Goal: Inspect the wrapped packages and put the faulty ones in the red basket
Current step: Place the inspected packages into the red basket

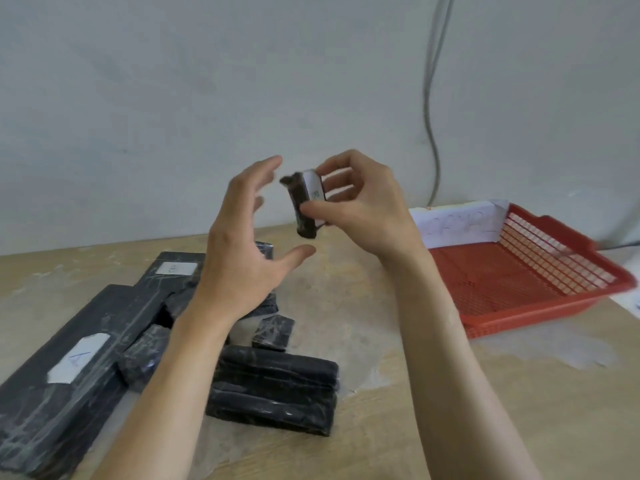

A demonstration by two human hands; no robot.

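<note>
Fingertips (pixel 273 164) of the left hand (pixel 242 258) are motion-blurred. The thumb (pixel 313 210) of the right hand (pixel 363 206) covers part of the label (pixel 314 188) on the small package (pixel 299 194); its marking is illegible. The left forearm (pixel 166 368) hides part of the pile (pixel 277 382) below.
</note>
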